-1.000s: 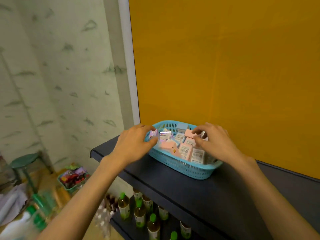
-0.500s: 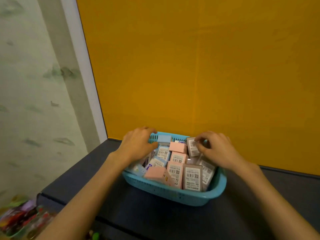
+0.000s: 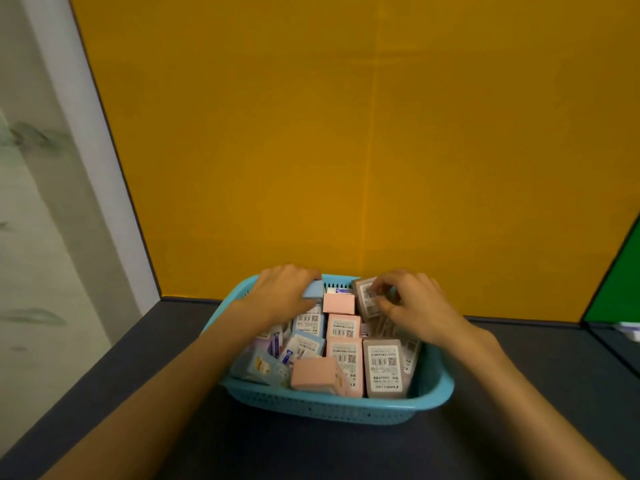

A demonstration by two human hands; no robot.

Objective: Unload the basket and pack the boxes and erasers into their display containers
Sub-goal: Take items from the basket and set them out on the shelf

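Note:
A light blue plastic basket stands on the dark shelf top, packed with several small pink, blue and brown boxes with barcode labels. My left hand reaches into the basket's far left corner and its fingers curl over a light blue box. My right hand is at the far right corner, its fingers pinching a brown box that stands tilted. A pink box lies between the two hands.
The dark shelf surface runs left and right of the basket. A yellow panel rises right behind it. A green panel stands at the far right, and the shelf's left edge drops off by a pale wall.
The view has swung right and closer to the basket. Both hands moved from the basket's rim into its far corners, onto the blue box and the brown box.

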